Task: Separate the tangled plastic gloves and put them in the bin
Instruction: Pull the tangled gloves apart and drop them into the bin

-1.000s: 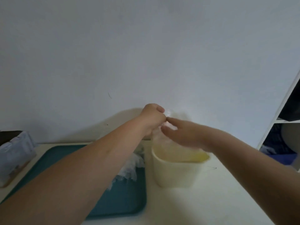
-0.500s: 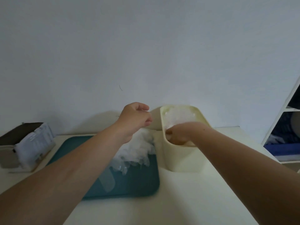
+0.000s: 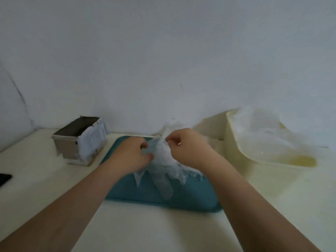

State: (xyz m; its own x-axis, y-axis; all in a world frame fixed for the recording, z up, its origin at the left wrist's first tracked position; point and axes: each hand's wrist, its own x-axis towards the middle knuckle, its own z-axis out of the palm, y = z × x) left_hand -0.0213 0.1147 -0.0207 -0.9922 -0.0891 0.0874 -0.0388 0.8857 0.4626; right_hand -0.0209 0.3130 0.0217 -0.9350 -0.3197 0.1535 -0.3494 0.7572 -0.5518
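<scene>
A heap of clear plastic gloves [image 3: 164,168] lies on the teal tray [image 3: 190,195] in the middle of the table. My left hand [image 3: 132,155] and my right hand [image 3: 189,148] are both over the heap, each pinching thin glove film between fingers and thumb. One glove finger hangs down toward the tray's front. The cream bin [image 3: 234,142] stands to the right of the tray, with crumpled clear gloves [image 3: 261,133] piled up to its rim.
A small brown box [image 3: 72,140] with a white packet leaning on it sits at the left back of the table. A dark phone [image 3: 4,179] lies at the left edge. The white wall runs close behind everything.
My right hand has come out of the bin and moved left to the glove heap. My left hand dropped onto the heap too. The view has swung left.
</scene>
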